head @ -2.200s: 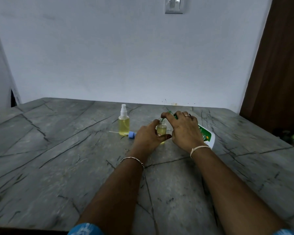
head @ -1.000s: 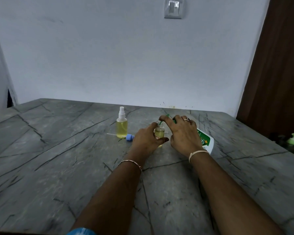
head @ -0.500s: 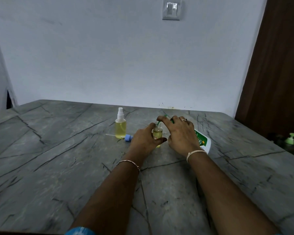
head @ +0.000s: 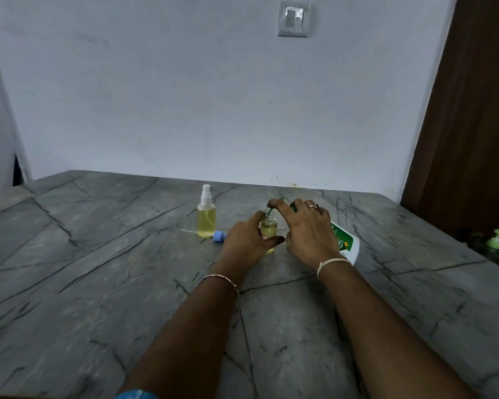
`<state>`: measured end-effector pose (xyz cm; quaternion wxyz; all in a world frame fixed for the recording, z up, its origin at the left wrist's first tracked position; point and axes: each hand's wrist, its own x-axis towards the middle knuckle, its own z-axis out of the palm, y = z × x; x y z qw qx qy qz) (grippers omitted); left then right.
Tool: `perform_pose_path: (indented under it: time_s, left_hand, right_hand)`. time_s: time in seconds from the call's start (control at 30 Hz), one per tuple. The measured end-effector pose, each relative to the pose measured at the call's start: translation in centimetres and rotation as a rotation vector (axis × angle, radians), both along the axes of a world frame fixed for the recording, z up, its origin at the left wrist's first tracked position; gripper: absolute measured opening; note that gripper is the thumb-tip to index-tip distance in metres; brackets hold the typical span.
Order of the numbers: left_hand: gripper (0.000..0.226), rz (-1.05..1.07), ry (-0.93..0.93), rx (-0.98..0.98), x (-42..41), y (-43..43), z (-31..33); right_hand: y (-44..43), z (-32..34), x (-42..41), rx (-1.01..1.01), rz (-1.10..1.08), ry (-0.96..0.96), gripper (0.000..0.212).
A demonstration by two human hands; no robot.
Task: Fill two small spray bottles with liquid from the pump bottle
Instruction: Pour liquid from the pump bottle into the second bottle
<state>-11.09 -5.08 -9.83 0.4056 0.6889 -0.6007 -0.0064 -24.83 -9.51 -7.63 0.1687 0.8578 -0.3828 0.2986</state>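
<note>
A small uncapped spray bottle (head: 268,228) with yellow liquid stands on the grey stone table (head: 98,269). My left hand (head: 247,240) grips it around the body. My right hand (head: 306,228) lies over the white pump bottle (head: 344,243) with a green label, fingers curled over its green pump head, whose spout (head: 271,210) points into the small bottle's neck. Most of the pump bottle is hidden under my hand. A second spray bottle (head: 206,216), capped in white and holding yellow liquid, stands to the left.
A blue spray cap with its thin tube (head: 218,235) lies on the table beside the capped bottle. A green pump dispenser (head: 496,240) sits low at the far right past the table edge. A wall stands behind the table, a brown door at right.
Both hands have stayed on the small bottle and the pump head. The view has tilted upward, so more of the wall switch shows.
</note>
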Motion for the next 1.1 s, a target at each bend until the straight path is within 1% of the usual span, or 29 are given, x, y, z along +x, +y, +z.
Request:
perform_pose_path:
  time_s: [0.07,0.27,0.4,0.53,0.7,0.8,0.87,1.0,1.1]
  left_hand:
    - [0.061,-0.002,-0.004,0.000,-0.05,0.07,-0.02]
    - [0.063,0.003,0.005,-0.007,-0.20,0.12,0.06]
    - [0.064,0.007,0.003,0.005,-0.19,0.05,0.17]
    - [0.061,0.010,0.000,0.012,-0.23,0.04,0.18]
    - [0.065,0.007,-0.005,0.020,-0.28,0.03,0.10]
    - [0.062,-0.010,0.015,0.007,-0.14,0.08,0.11]
    - [0.059,-0.014,0.026,0.008,-0.06,0.06,0.15]
    - [0.060,-0.003,0.025,0.021,-0.08,0.02,0.18]
    - [0.061,-0.005,0.017,0.024,-0.14,0.11,0.25]
  right_hand:
    - [-0.02,-0.01,-0.15,-0.003,0.000,0.005,0.077]
    - [0.05,0.25,0.31,0.025,0.001,-0.023,0.067]
    - [-0.10,0.16,0.25,0.023,0.004,-0.018,0.071]
    - [-0.03,0.05,-0.18,0.007,0.001,0.000,0.076]
    - [-0.09,0.25,0.11,0.031,-0.006,-0.014,0.070]
    - [-0.06,0.30,0.52,0.032,0.002,-0.028,0.068]
    - [-0.16,0.22,0.50,0.016,0.007,-0.032,0.069]
    - [-0.36,-0.06,0.12,-0.008,0.010,-0.011,0.076]
    - [-0.31,0.13,0.09,0.011,0.012,-0.012,0.073]
